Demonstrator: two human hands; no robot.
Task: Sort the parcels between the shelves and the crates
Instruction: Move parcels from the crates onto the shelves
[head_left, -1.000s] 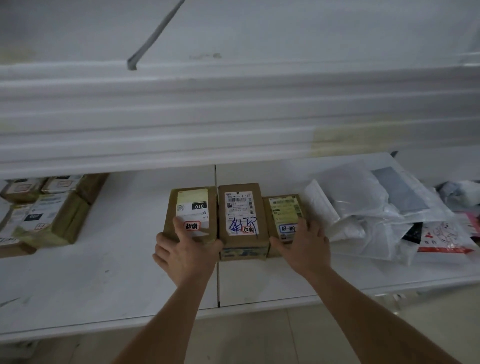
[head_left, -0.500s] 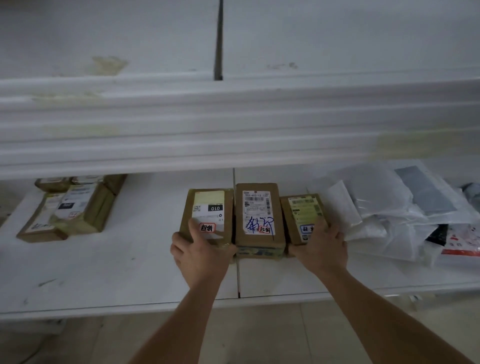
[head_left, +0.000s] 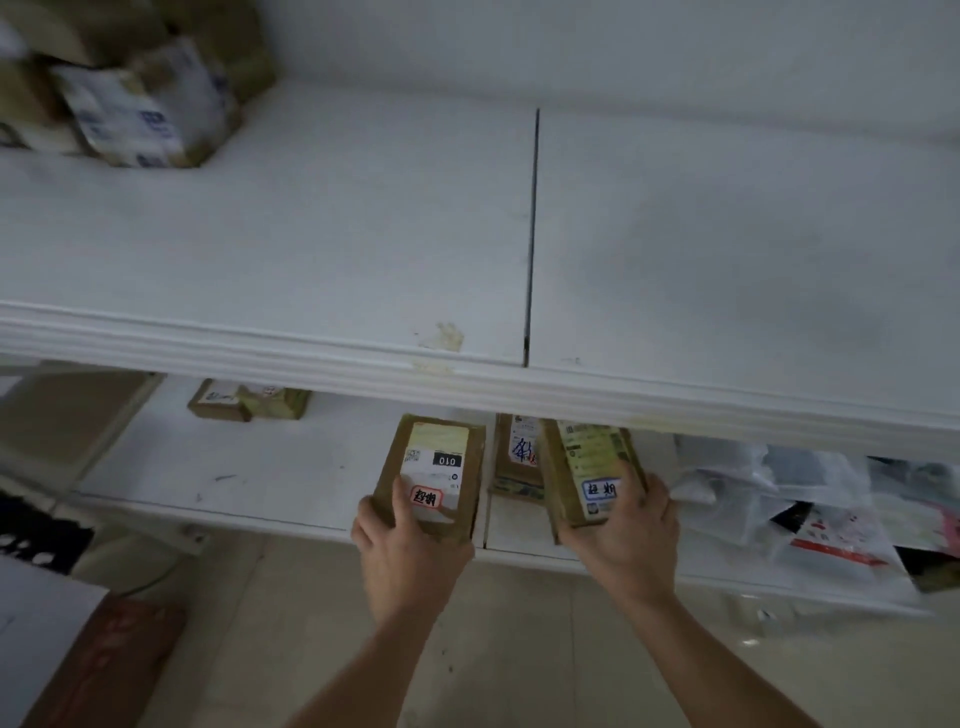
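My left hand (head_left: 402, 551) grips a brown cardboard parcel (head_left: 436, 467) with a white label reading 010 and a red sticker, lifted at the front edge of the lower white shelf (head_left: 249, 478). My right hand (head_left: 626, 535) grips a second brown parcel (head_left: 584, 467) with a greenish label and a blue sticker, tilted up off the shelf. Between them a third brown parcel (head_left: 517, 457) with blue handwriting lies flat on the lower shelf, partly hidden under the upper shelf's edge.
The upper white shelf (head_left: 519, 234) spans the view, with a stack of boxes (head_left: 135, 93) at its far left. On the lower shelf lie two small boxes (head_left: 244, 402) at the left and white plastic mailer bags (head_left: 789, 493) at the right. Tiled floor lies below.
Both hands have closed on the outer two parcels and pulled them up and toward me from the row. The view rose, showing the upper shelf's top.
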